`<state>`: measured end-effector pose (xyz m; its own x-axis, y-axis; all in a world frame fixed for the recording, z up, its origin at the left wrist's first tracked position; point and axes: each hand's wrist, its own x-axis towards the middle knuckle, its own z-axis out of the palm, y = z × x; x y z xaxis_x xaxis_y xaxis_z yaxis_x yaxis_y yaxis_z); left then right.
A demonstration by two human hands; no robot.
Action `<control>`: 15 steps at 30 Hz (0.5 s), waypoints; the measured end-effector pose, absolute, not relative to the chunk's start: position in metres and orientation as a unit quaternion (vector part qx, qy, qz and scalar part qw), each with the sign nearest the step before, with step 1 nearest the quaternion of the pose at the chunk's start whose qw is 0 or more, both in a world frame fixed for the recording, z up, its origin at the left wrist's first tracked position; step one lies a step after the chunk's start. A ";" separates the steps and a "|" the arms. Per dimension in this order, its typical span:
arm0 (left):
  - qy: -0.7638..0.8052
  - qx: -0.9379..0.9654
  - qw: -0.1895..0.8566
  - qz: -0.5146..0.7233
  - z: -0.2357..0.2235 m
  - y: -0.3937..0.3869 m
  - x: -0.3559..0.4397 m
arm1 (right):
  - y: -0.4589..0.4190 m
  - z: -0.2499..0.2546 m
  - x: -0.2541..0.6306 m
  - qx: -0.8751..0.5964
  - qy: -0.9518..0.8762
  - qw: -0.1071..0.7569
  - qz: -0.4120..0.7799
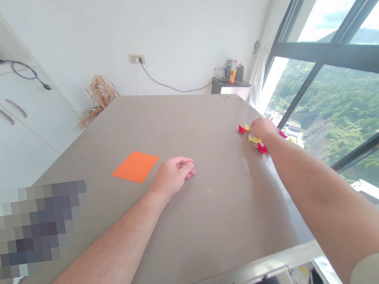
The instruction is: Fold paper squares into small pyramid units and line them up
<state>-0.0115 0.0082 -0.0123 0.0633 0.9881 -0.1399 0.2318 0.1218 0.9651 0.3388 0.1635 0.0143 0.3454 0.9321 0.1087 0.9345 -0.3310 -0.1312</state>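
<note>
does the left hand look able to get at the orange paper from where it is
Likely yes: the left hand is right beside the orange paper, and nothing appears to lie on it.

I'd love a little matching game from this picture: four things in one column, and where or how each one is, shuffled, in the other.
Things
1. Orange sheet
2. Left hand
3. Right hand
4. Wall socket

Places and states
A. Reaching to the small red and yellow shapes near the window
B. On the white wall
C. Lying flat on the table
D. Fingers loosely curled, nothing visibly held

Right pairs: 1-C, 2-D, 3-A, 4-B
</note>
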 end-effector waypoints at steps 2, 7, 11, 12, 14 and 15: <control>0.565 0.539 0.491 0.386 -0.013 0.008 -0.012 | 0.163 0.015 0.338 -0.817 -0.570 0.092 -0.004; 0.565 0.536 0.493 0.387 -0.014 0.009 -0.012 | 0.163 0.016 0.338 -0.813 -0.573 0.103 -0.002; 0.566 0.535 0.493 0.387 -0.013 0.008 -0.012 | 0.165 0.022 0.339 -0.813 -0.567 0.131 -0.013; 0.567 0.535 0.492 0.387 -0.013 0.008 -0.012 | 0.164 0.024 0.336 -0.814 -0.561 0.151 -0.012; 0.566 0.536 0.491 0.389 -0.012 0.008 -0.011 | 0.158 0.028 0.322 -0.809 -0.551 0.206 0.001; 0.565 0.536 0.491 0.392 -0.011 0.008 -0.011 | 0.153 0.029 0.311 -0.799 -0.552 0.239 0.010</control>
<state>-0.0108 0.0080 -0.0115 0.0557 0.9893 -0.1346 0.2201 0.1194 0.9681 0.3106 0.1527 0.0290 0.3905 0.8865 0.2481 0.8771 -0.2763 -0.3929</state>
